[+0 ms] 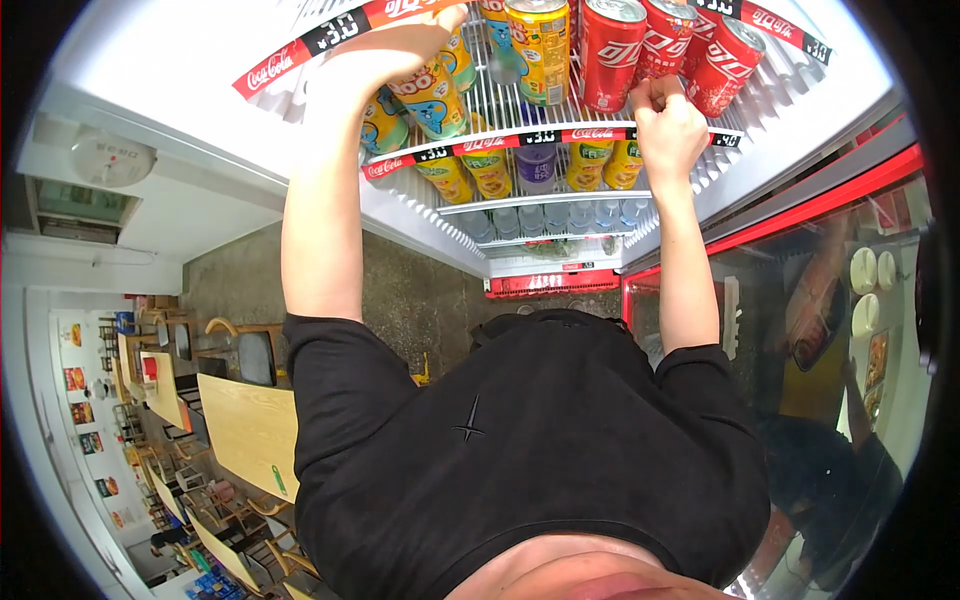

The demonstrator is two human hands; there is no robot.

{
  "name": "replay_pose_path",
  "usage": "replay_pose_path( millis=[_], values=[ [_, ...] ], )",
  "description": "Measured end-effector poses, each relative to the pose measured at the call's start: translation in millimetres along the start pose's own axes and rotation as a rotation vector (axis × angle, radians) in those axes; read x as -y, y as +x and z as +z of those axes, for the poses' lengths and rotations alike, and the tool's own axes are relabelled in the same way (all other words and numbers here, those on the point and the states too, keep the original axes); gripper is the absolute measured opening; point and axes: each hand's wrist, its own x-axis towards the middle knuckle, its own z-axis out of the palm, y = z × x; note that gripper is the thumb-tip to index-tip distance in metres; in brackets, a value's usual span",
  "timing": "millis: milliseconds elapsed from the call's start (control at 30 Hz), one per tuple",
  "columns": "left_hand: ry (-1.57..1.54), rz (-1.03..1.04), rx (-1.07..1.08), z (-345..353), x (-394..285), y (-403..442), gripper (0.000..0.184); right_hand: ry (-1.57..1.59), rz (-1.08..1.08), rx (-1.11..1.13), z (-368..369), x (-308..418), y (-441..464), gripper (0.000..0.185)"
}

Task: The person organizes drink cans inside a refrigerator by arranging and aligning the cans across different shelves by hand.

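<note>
My left hand [415, 45] reaches in under the top shelf strip of an upright drinks fridge, over yellow cans with a blue cartoon figure [430, 100]. Its fingers are mostly hidden, and whether it grips a can does not show. My right hand [668, 125] is closed at the front edge of the wire shelf [500, 122], against the bases of the red cola cans [612, 55]. What its curled fingers hold, if anything, is hidden. Between the hands stands another yellow can [540, 50], upright in its row.
Lower shelves hold yellow bottles [590, 165], a purple-labelled drink [536, 165] and clear bottles [555, 215]. Price strips [540, 137] edge the shelves. The red-framed glass door [780, 330] stands open at right. Wooden tables [245, 425] and chairs [255, 355] are on the left.
</note>
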Motion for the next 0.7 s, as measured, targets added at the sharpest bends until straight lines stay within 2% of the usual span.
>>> replay_pose_path(
  millis=[700],
  values=[
    [-0.010, -0.034, -0.026, 4.9, 1.0, 22.9, 0.054, 0.012, 0.051, 0.052, -5.0, 7.2, 1.8, 0.018]
  ],
)
